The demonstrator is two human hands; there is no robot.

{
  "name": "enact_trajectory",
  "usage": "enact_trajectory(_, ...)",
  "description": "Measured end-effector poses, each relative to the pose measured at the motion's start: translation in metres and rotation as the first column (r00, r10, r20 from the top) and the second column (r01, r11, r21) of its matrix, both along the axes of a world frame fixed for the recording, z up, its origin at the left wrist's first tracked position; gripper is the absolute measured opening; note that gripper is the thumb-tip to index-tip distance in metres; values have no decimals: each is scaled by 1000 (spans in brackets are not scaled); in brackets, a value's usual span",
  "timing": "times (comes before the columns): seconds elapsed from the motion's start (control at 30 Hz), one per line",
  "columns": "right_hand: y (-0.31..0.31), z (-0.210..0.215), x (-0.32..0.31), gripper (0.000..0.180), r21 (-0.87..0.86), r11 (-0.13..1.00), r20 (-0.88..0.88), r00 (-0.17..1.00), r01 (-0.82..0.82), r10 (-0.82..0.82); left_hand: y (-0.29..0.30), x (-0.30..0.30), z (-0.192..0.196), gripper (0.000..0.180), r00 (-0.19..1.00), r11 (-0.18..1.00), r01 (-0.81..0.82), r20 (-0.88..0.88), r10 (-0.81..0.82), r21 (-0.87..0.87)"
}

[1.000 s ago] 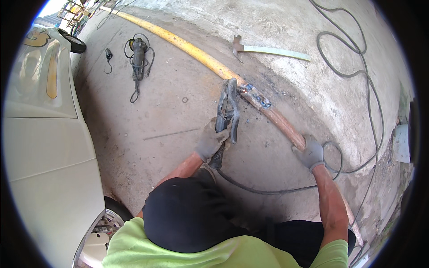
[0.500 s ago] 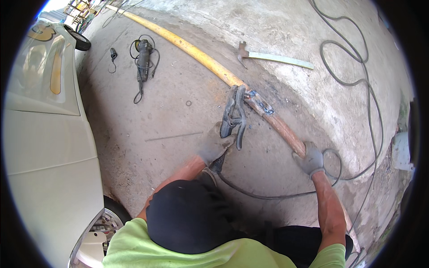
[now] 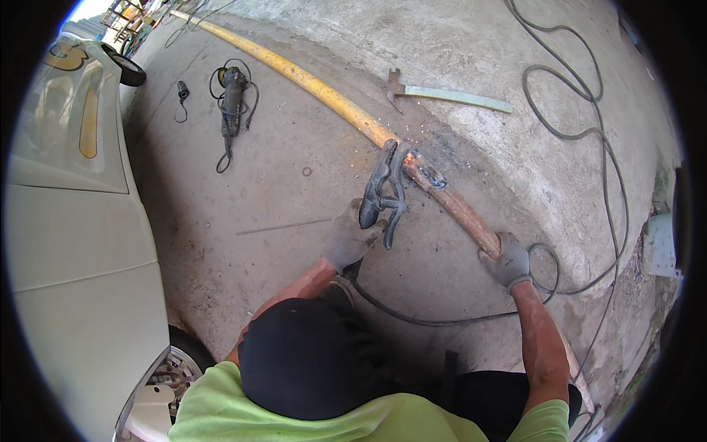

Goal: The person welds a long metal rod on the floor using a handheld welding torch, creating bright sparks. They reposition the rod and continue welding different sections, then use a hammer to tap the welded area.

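Observation:
My left hand [image 3: 347, 237], in a grey glove, is closed on a black welding electrode holder [image 3: 377, 184]. The holder's jaws reach up to the joint of a long pipe, where bright orange sparks [image 3: 409, 158] scatter. Beyond the joint the pipe is yellow [image 3: 317, 90]; on the near side a rusty brown length [image 3: 465, 212] runs toward me. Around that brown length my gloved right hand [image 3: 511, 264] is wrapped. A black cable [image 3: 420, 321] trails from the holder's handle to the right. Whether an electrode sits in the jaws is hidden.
A hammer [image 3: 460, 99] lies beyond the joint. At the far left are an angle grinder [image 3: 233, 102] and a small black object [image 3: 183, 91]. A thin rod [image 3: 283, 227] lies left of my left hand. A pale car [image 3: 81, 250] stands along the left, looped cable [image 3: 605, 147] on the right.
Sparks now fly at the pipe joint, where none showed before. Both hands keep their grips and have hardly moved; the whole view has shifted slightly.

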State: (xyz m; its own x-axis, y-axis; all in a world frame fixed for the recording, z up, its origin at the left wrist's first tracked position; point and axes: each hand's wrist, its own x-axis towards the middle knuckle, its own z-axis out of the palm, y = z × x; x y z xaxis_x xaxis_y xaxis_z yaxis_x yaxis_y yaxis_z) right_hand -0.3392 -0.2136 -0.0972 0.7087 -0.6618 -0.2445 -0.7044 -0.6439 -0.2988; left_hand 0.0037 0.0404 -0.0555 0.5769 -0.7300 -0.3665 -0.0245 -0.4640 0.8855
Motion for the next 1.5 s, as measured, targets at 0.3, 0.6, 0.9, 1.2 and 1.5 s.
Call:
enact_trajectory(0.3, 2, 9, 5, 63, 33, 999, -10, 1000, 5, -5, 2, 0, -2, 52, 995, 999, 14, 99, -18, 44)
enact_trajectory(0.6, -2, -7, -4, 68, -30, 999, 36, 999, -33, 34, -1, 0, 7, 51, 1000, 998, -2, 4, 2, 67)
enact_trajectory(0.9, -1, -8, -5, 64, -25, 999, 64, 998, -24, 25, 2, 2, -7, 54, 999, 996, 7, 32, -10, 85)
enact_trajectory(1.2, 1, -3, 1, 62, -7, 1000, 40, 999, 4, -4, 3, 4, -1, 48, 996, 994, 18, 80, -26, 104)
enact_trajectory(1.5, 0, -3, 0, 64, -10, 1000, 16, 1000, 1, -1, -1, 1, 13, 48, 995, 996, 35, 86, -42, 86)
